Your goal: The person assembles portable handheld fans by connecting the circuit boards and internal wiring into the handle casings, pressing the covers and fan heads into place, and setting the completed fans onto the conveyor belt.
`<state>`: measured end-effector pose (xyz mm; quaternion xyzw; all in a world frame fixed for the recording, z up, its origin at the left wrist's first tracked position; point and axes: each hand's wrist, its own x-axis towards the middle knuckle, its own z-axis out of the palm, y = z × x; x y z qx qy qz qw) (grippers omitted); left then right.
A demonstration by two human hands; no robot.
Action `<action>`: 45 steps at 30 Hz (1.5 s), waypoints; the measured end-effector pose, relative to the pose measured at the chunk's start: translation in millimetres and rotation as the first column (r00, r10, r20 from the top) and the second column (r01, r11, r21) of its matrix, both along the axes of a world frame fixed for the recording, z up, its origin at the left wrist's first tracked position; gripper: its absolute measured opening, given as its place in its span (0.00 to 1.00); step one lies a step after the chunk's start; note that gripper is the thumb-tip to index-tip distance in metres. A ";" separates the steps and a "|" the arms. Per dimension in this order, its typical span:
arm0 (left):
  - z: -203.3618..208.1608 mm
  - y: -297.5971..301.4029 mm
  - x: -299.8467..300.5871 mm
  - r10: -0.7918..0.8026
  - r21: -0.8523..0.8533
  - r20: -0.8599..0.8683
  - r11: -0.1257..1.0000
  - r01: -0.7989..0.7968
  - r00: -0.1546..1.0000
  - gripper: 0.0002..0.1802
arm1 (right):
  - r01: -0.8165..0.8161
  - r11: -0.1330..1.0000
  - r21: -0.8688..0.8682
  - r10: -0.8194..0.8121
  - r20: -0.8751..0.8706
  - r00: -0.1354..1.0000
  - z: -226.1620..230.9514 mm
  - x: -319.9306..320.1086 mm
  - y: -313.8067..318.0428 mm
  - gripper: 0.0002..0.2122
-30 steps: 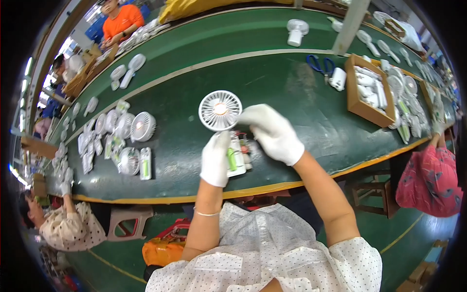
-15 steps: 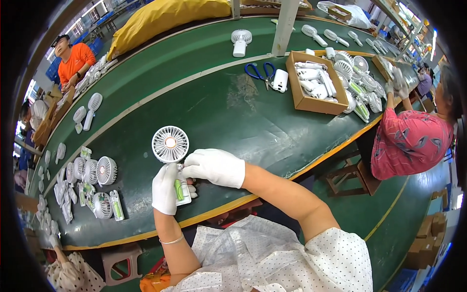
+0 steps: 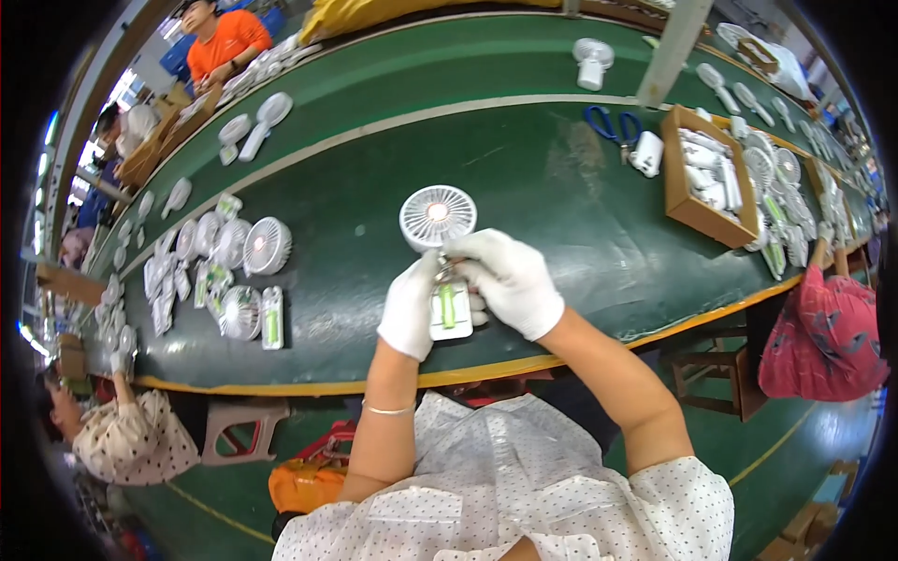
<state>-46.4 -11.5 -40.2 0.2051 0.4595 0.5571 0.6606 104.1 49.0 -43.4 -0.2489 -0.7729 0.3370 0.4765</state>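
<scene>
A white handheld fan (image 3: 438, 218) is in front of me, its round grille toward the far side of the table. Its handle (image 3: 452, 318) points toward me and is uncovered, showing a green cylindrical battery inside. My left hand (image 3: 410, 307), in a white glove, is closed around the left side of the handle near the neck. My right hand (image 3: 513, 280), also gloved, has its thumb and forefinger pinched together at the neck, with other fingers behind the handle. A small shiny part shows between the fingertips; its kind is too small to tell.
Several fans lie piled at left (image 3: 229, 245), some with bare green batteries. At right are blue-handled scissors (image 3: 613, 126), a white casing (image 3: 647, 153) and a cardboard box (image 3: 711, 220) of white parts. A post (image 3: 675, 51) stands behind. Co-workers sit along the table.
The whole view has shifted, so table and piles appear farther right and the left side shows more. Both hands stay on the fan; its handle now points more straight toward me.
</scene>
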 end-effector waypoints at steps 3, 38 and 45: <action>5.5 2.7 6.7 0.004 -0.043 -0.008 0.999 -0.004 1.000 0.24 | 0.034 0.984 -0.175 -0.029 0.031 0.999 0.9 2.5 0.5 0.10; 3.8 2.9 -0.7 -0.031 0.149 0.222 0.989 -0.002 0.975 0.23 | 0.002 0.914 0.406 -0.138 0.307 0.942 -11.7 1.3 0.0 0.07; -35.3 1.6 -10.4 0.013 0.262 0.274 0.961 -0.088 0.962 0.18 | -0.079 0.997 -0.015 0.080 0.116 0.990 -2.8 -3.7 -0.1 0.11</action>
